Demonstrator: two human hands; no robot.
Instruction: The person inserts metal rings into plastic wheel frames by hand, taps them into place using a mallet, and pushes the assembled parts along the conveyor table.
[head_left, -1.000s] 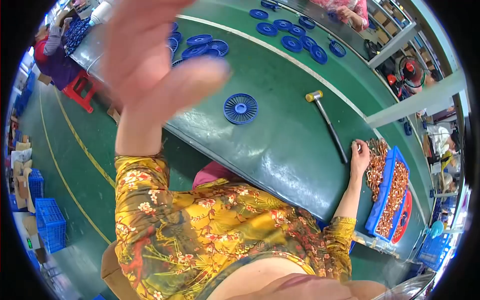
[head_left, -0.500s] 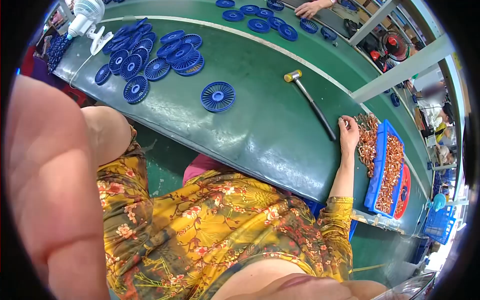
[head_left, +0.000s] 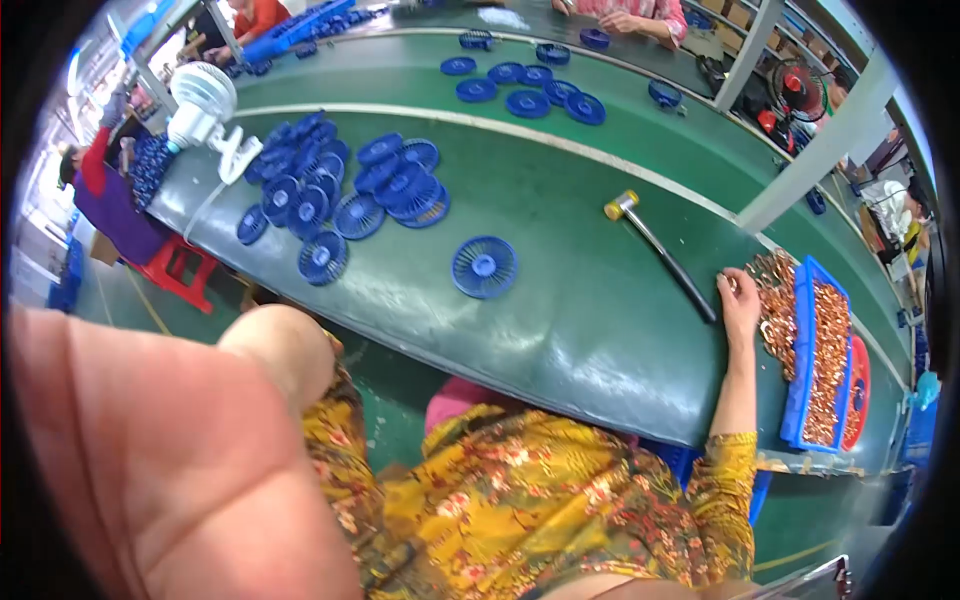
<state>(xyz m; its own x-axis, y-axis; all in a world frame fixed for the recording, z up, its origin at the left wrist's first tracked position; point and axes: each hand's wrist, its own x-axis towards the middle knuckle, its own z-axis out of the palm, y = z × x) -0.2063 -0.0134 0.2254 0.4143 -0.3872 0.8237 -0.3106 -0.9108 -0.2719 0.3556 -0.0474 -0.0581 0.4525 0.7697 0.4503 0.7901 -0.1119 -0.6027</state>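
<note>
My left hand is raised very close to the camera, palm and wrist filling the lower left; its fingers are out of view. On the green table top, my right hand rests beside a loose pile of small copper-coloured metal pieces. Its fingers are curled in a pinch, and what is between them is too small to name. Left of that hand lies a mallet with a yellow-faced head and a black grip. A single round blue spoked plastic disc lies flat further left.
Several similar blue discs are heaped at the left, by a white fan. A blue tray of copper pieces stands right, against a red round container. Across the belt sits a co-worker; a white post rises at right.
The view has shifted, so the table and its things appear lower and further right. My left hand has moved lower in view. My right hand stays beside the copper pile.
</note>
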